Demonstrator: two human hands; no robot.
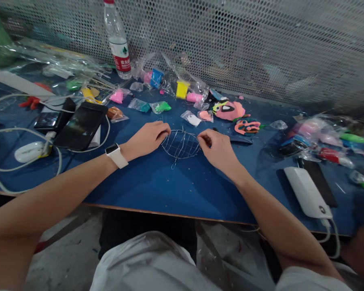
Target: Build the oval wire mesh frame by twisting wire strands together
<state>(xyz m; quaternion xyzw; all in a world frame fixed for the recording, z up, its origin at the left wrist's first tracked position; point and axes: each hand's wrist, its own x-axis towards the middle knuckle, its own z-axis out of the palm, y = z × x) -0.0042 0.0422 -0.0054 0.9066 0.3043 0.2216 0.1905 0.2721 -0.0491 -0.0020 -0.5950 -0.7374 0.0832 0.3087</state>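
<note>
A rounded wire frame with thin wires crossing inside it sits over the blue table, and a small twisted loop sticks out on its near side. My left hand pinches its left edge between thumb and fingers. At the opposite edge, my right hand is closed on the wire in the same way. The fingertips hide both gripped ends. Just beyond the frame lie a bag of white clay and a pink modelled clay figure.
A water bottle stands by the perforated metal screen. Phones and white cables lie left. A white power bank rests at right, near bagged clay. Blue and yellow clay pieces sit at the back.
</note>
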